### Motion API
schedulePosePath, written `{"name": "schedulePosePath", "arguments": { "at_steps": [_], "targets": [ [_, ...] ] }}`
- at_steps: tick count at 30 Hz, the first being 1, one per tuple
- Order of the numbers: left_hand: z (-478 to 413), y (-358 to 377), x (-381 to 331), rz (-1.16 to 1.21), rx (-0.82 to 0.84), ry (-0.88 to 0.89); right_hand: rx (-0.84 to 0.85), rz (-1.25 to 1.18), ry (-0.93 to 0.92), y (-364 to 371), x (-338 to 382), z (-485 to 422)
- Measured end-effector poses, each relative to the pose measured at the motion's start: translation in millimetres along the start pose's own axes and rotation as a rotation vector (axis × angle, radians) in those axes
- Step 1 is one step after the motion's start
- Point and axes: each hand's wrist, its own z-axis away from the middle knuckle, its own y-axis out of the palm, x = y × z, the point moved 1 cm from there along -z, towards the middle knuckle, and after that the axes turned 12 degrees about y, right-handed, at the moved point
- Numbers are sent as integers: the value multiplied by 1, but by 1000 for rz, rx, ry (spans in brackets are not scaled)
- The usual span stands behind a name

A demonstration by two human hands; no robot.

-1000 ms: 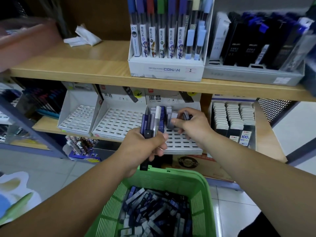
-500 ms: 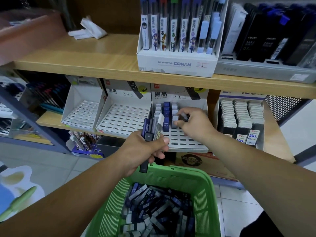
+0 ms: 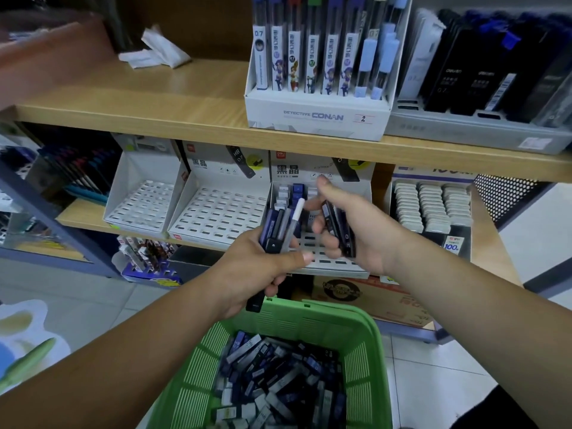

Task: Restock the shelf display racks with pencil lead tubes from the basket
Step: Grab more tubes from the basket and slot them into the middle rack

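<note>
My left hand [image 3: 257, 267] grips a bundle of pencil lead tubes [image 3: 283, 226], blue, grey and white, held upright in front of the lower shelf. My right hand [image 3: 349, 230] is just right of it and holds a few dark tubes [image 3: 339, 230] between its fingers. Behind both hands stands a white slotted display rack [image 3: 337, 263] with a few tubes [image 3: 292, 191] seated in its back rows. Below, a green basket [image 3: 309, 323] holds a heap of loose lead tubes [image 3: 278, 385].
Two white slotted racks [image 3: 223, 212] [image 3: 145, 201] stand left of the partly filled one. A tray of white-capped items [image 3: 430, 209] sits to the right. The upper shelf [image 3: 185, 97] carries a Conan pencil box [image 3: 318, 116], a grey tray of dark packs [image 3: 476, 128] and crumpled paper [image 3: 154, 52].
My right hand has pulled back from the rack's back rows toward my left hand and now holds a few dark tubes. The view has moved closer to the shelf.
</note>
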Motion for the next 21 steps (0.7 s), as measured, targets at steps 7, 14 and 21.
{"name": "schedulePosePath", "arguments": {
  "at_steps": [7,14,21],
  "targets": [
    [-2,6,-8,41,1,31,223,-286,95,-18,-2,27],
    [-1,21,-13,-20,70,51,111,-126,70,-30,-6,30],
    [2,30,-20,-86,161,68,-90,54,-76,-28,-7,32]
  ]
}}
